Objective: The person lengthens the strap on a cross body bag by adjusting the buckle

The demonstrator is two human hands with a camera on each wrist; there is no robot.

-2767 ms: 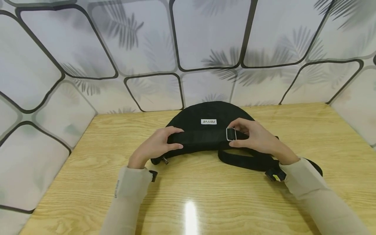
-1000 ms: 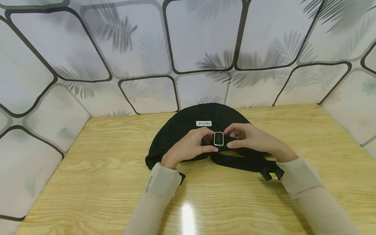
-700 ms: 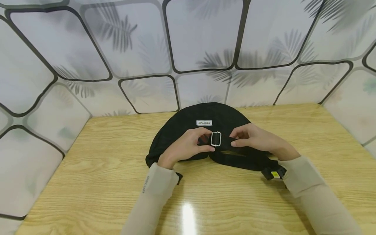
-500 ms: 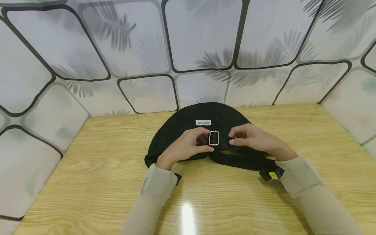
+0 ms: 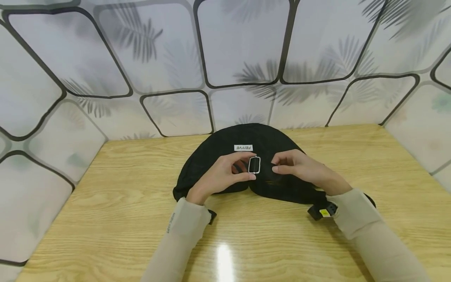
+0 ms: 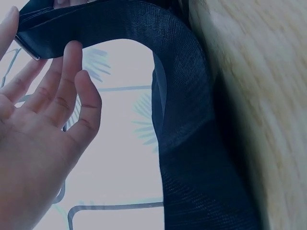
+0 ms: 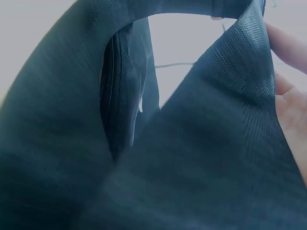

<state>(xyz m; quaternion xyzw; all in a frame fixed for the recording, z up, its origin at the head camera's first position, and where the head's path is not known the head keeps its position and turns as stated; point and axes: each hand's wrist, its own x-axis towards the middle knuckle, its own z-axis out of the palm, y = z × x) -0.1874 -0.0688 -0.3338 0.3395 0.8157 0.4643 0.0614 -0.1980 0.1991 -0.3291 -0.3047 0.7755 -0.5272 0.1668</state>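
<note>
A black crescent-shaped bag [image 5: 211, 156] with a small white label [image 5: 243, 148] lies on the wooden table. Between thumb and fingertips, my left hand [image 5: 222, 172] holds the silver-framed slide buckle [image 5: 254, 165] on the bag's wide webbing strap [image 6: 124, 21]. In the left wrist view, the lower fingers extend below the webbing. Just right of the buckle, my right hand [image 5: 310, 168] pinches the strap with thumb and forefinger. The strap [image 7: 201, 124] fills much of the right wrist view, covering part of that hand, and a zip [image 7: 112, 81] shows behind it.
Near the right cuff lies a black plastic clip [image 5: 318, 212] with a yellow patch, where the strap runs off to the right. A leaf-patterned cloth wall [image 5: 243, 47] stands behind the table [image 5: 116, 219] and along both sides.
My left hand has moved right from the bag's left part to the buckle. My right hand has let go of the buckle and holds the strap beside it. The buckle has shifted left.
</note>
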